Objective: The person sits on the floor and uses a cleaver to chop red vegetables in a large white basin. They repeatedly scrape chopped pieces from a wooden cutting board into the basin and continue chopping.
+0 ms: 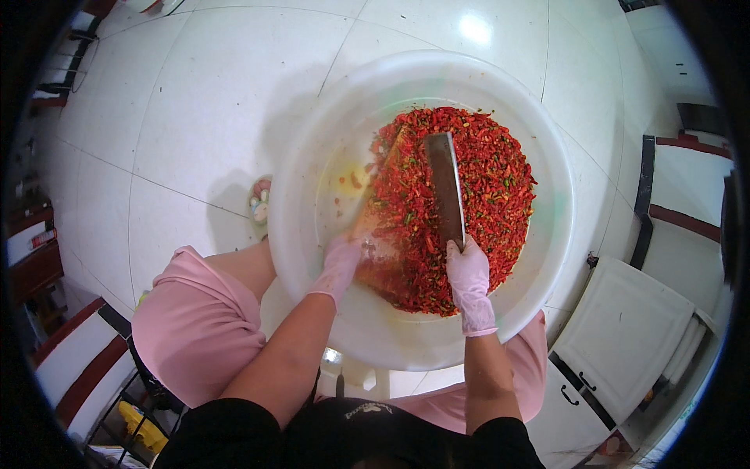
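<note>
A large white plastic basin (304, 158) stands before me, holding a heap of chopped red chillies (498, 176) with green bits among them. Partly buried in the heap is a wooden cutting board (384, 252), its left part wet and mostly bare. My right hand (470, 278), in a thin pinkish glove, grips a cleaver (445, 182) near the bottom of its blade; the handle is hidden by the hand. The broad dark blade points away from me over the chillies. My left hand (340, 264), gloved alike, holds the board's left edge, with its fingertips partly hidden.
Pale floor tiles (193, 117) surround the basin. My legs in pink trousers (199, 328) flank its near side, and a slipper (260, 202) shows at its left. White cabinets (627, 340) stand at the right. A dark rack (126, 404) sits at lower left.
</note>
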